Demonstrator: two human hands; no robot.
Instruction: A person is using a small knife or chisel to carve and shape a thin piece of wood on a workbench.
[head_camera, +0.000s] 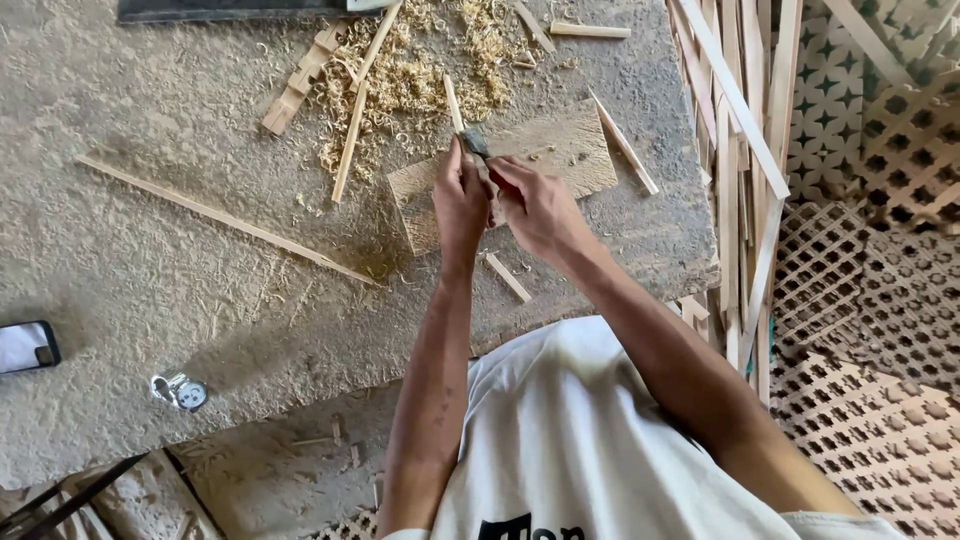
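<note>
Your left hand (460, 200) pinches a thin wood strip (452, 100); your right hand (535, 205) grips a chisel (474, 143), mid-trim; next calls for steady pressure.

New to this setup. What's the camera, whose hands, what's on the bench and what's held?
There is one view, from a camera on the person's head, looking down at their own bare hands. No machine is involved. The left hand and right hand meet over a small wooden board, together holding a thin wooden strip and a dark-bladed tool. The dusty workbench carries wood shavings, a long slat, a phone and a small metal object. Lattice panels lie to the right.
</note>
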